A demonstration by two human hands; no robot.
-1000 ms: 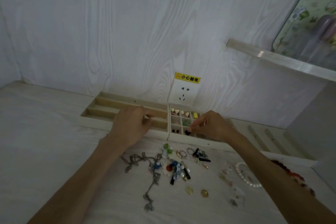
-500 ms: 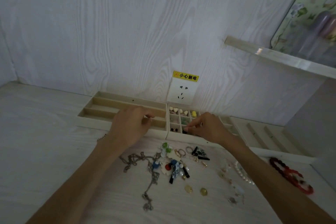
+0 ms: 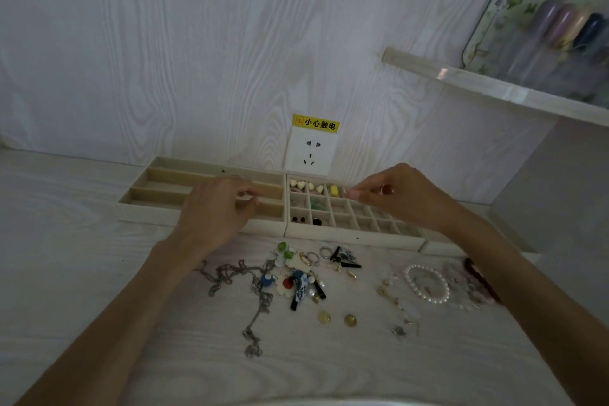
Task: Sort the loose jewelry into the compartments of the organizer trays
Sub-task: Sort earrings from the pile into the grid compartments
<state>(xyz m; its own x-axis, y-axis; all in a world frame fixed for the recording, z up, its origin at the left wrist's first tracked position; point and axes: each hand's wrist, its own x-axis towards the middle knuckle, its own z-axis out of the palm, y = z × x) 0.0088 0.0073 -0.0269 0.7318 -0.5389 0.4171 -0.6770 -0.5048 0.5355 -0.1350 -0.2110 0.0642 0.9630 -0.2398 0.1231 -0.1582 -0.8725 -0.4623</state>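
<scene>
1. Two organizer trays sit side by side vs. the wall: grid tray (image 3: 354, 236) on the right, long-slot tray (image 3: 158, 198) on the left.
2. Grid tray's back-left cells hold heart beads (image 3: 298, 184), a yellow bead (image 3: 333, 190), green bits and dark beads (image 3: 317, 221).
3. Right hand (image 3: 400, 194) hovers over the grid tray's back row, thumb & forefinger pinching sth tiny; can't tell what.
4. Left hand (image 3: 216, 211) is over the long-slot tray, fingers curled; contents can't be told.
5. Loose jewelry lies on the table (image 3: 66, 273) in front: chain (image 3: 255, 316), pearl bracelet (image 3: 426, 283), rings (image 3: 313, 257).
6. Wall socket (image 3: 310, 153) w/ yellow label is behind the trays.
</scene>
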